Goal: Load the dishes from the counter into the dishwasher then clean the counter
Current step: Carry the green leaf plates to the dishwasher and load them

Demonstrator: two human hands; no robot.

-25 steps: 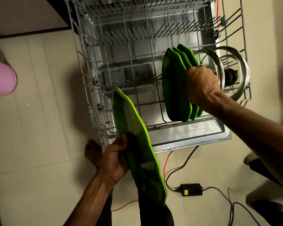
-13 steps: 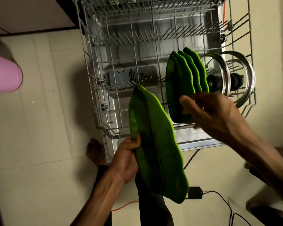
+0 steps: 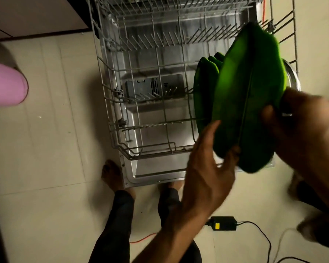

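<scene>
A green leaf-shaped plate [image 3: 251, 88] hangs tilted over the right side of the pulled-out lower rack [image 3: 141, 128]. My right hand [image 3: 302, 126] grips its right edge, thumb on the face. My left hand [image 3: 207, 168] touches its lower left edge with the fingertips, fingers loosely spread. Behind the held plate, more green plates [image 3: 205, 82] stand upright in the rack's tines. The steel rim of a glass lid [image 3: 292, 73] shows just past them, mostly hidden.
The open dishwasher door [image 3: 156, 173] lies flat under the rack, with my bare foot [image 3: 110, 173] at its front corner. A black power adapter [image 3: 223, 223] and an orange cable [image 3: 142, 239] lie on the tiled floor. A pink object [image 3: 4, 84] juts in at the left.
The green plate has gone up and right from my left hand's grip to over the standing plates. My right hand left those plates and took hold of its right edge.
</scene>
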